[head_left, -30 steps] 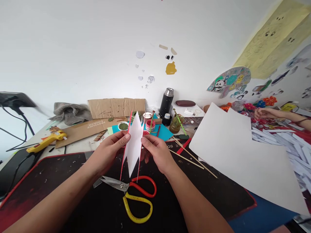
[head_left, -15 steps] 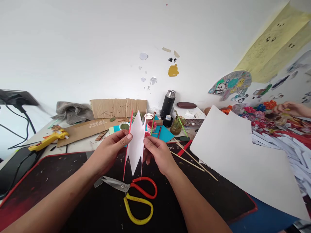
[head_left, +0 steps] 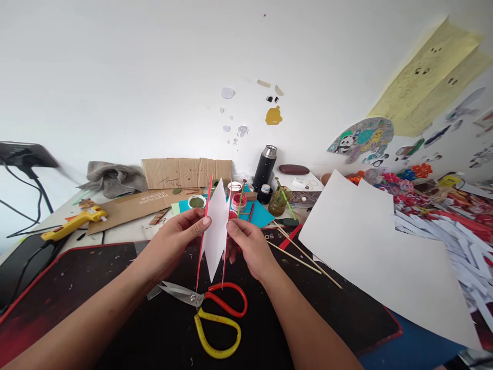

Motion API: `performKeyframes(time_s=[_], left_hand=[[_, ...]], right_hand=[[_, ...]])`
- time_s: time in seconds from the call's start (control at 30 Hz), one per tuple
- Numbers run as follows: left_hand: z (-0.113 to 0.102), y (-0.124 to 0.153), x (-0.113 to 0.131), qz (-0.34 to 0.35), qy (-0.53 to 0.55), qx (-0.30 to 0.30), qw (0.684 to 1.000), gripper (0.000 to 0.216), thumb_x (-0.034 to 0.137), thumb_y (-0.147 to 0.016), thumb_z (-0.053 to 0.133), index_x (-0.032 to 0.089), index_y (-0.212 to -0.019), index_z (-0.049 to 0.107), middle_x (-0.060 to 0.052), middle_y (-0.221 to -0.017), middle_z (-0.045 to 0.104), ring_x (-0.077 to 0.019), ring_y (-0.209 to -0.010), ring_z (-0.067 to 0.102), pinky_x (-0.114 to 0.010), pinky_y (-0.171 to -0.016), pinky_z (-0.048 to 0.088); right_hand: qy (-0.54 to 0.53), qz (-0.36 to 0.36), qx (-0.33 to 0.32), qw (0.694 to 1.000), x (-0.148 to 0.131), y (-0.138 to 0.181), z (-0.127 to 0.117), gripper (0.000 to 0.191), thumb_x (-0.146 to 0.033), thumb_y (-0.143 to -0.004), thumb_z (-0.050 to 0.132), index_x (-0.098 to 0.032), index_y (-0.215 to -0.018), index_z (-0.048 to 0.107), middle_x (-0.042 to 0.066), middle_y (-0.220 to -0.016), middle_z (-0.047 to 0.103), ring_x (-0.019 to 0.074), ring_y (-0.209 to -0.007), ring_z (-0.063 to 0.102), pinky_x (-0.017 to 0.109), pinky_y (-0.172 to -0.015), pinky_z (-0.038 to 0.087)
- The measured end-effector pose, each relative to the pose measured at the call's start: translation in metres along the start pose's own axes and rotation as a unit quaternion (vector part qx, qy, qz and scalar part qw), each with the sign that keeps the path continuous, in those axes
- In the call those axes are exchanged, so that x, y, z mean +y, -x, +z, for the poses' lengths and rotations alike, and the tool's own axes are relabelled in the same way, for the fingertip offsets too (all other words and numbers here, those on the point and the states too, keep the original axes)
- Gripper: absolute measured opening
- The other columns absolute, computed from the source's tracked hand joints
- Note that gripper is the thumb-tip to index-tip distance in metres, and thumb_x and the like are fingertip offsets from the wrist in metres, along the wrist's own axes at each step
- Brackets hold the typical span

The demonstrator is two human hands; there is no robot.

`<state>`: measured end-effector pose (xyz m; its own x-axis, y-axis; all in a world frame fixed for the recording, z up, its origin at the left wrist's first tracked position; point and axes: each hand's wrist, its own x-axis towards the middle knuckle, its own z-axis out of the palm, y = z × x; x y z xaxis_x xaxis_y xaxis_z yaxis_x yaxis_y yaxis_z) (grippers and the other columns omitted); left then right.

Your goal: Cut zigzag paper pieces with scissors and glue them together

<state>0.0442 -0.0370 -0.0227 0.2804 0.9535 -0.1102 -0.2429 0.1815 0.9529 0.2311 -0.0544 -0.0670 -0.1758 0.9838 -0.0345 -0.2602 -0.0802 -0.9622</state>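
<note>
Above the black mat, a folded paper cutout (head_left: 215,231) with pointed ends is held upright between my two hands. Its middle face is white and its outer sides show red. My left hand (head_left: 188,226) pinches the left edge, thumb in front and fingers behind. The right edge is gripped by my right hand (head_left: 246,239), whose fingers are partly hidden behind the paper. Just below the paper lie scissors (head_left: 194,299) with one red and one yellow handle, blades spread and pointing left.
A large white paper sheet (head_left: 370,262) covers the right side, beside white paper strips (head_left: 431,241). Wooden sticks (head_left: 300,249) lie near it. Paint pots (head_left: 197,201), a black flask (head_left: 265,167) and cardboard (head_left: 185,173) stand behind. A yellow glue gun (head_left: 73,223) lies left.
The view has shifted slightly. Both hands keep their hold on the paper cutout with hardly any movement. The other person's hand at the far right has gone out of view.
</note>
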Motion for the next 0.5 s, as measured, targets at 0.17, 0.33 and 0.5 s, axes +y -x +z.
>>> performKeyframes(time_s=[0.17, 0.33, 0.5], left_hand=[[-0.0016, -0.0013, -0.0018, 0.007, -0.004, 0.006, 1.0, 0.04, 0.044, -0.062, 0.104, 0.022, -0.087, 0.081, -0.004, -0.086, 0.083, -0.0204, -0.069, 0.07, -0.03, -0.067, 0.057], [-0.0022, -0.0016, -0.0024, 0.005, -0.006, 0.007, 1.0, 0.04, 0.045, -0.064, 0.103, 0.022, -0.087, 0.081, -0.004, -0.087, 0.083, -0.0226, -0.073, 0.073, -0.031, -0.069, 0.057], [-0.0029, -0.0014, -0.0041, 0.002, -0.001, 0.002, 1.0, 0.038, 0.043, -0.065, 0.103, 0.022, -0.089, 0.081, -0.003, -0.085, 0.083, -0.0217, -0.07, 0.071, -0.032, -0.071, 0.057]], right_hand=[[0.0, 0.001, 0.001, 1.0, 0.0003, 0.0005, 0.0002, 0.06, -0.078, -0.082, 0.083, -0.02, -0.092, 0.072, -0.002, -0.066, 0.065, 0.0158, -0.053, 0.064, 0.024, -0.042, 0.043], [-0.006, 0.0, -0.001, 1.0, -0.001, 0.0013, 0.0008, 0.062, -0.08, -0.081, 0.084, -0.02, -0.088, 0.07, -0.002, -0.065, 0.064, 0.0151, -0.052, 0.063, 0.024, -0.042, 0.044], [-0.012, -0.004, 0.002, 1.0, -0.0018, 0.0013, 0.0015, 0.062, -0.081, -0.08, 0.084, -0.021, -0.083, 0.069, -0.003, -0.062, 0.063, 0.0145, -0.05, 0.06, 0.024, -0.042, 0.043]])
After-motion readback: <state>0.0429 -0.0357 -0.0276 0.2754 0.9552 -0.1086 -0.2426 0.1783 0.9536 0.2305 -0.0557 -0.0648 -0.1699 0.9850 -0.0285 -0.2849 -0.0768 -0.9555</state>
